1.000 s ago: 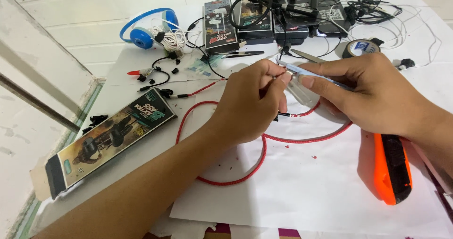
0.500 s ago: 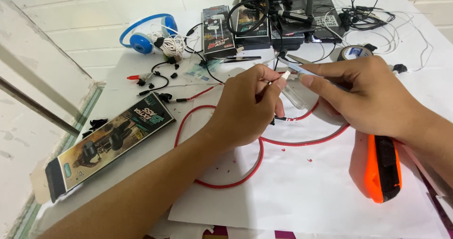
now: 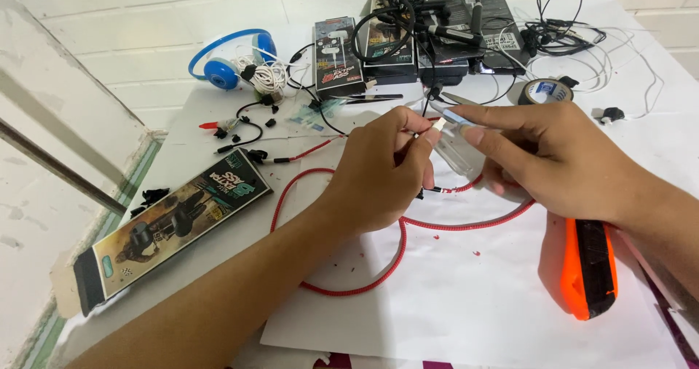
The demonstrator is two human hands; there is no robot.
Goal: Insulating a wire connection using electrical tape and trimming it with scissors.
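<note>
Red braided cable (image 3: 408,227) loops on the white sheet (image 3: 473,303) toward its near edge, its stripped end pinched up in the left hand (image 3: 382,176), while the right hand (image 3: 553,158), just beside it, grips a blue-handled tool (image 3: 455,118) lying crosswise toward that end.

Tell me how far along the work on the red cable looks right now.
Done: red flecks lie on the white sheet, so some sheath looks stripped. In hand: left hand pinches the end of the red braided cable; right hand holds a thin tool to it. Left: the cable end is bare, no plug on it; black tape roll sits untouched.
</note>
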